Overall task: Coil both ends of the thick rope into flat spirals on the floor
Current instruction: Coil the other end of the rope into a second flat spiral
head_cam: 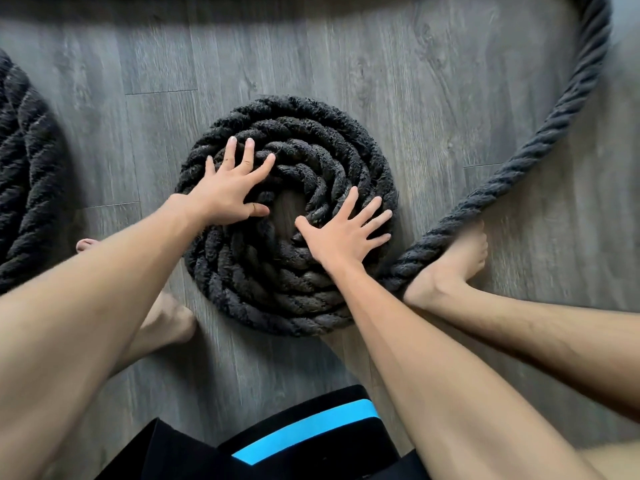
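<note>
Dark grey rope: a thick twisted rope (pixel 540 140) lay on the grey wood-plank floor (pixel 346 57); one end was wound into a flat spiral (pixel 287 289) near the middle of the floor, with a small bare gap of floor at its centre
Free length: it left the spiral's near right side, passed over a bare foot (pixel 457 261), then curved up along the floor's right edge toward the far right corner
Second coil: another coil of rope (pixel 24 174) lay at the floor's left edge, partly cut off, well apart from the spiral
Left hand: the left hand (pixel 228 192) lay flat and open, fingers spread, palm down on the spiral's far left turns; thumb beside the central gap
Right hand: the right hand (pixel 343 233) lay flat and open, fingers spread, pressing the spiral's right turns; gripping nothing
Other foot: a second bare foot (pixel 166 323) stood on the floor just beside the spiral's near left rim
Clothing: black shorts with a blue stripe (pixel 304 427) showed at the near edge
</note>
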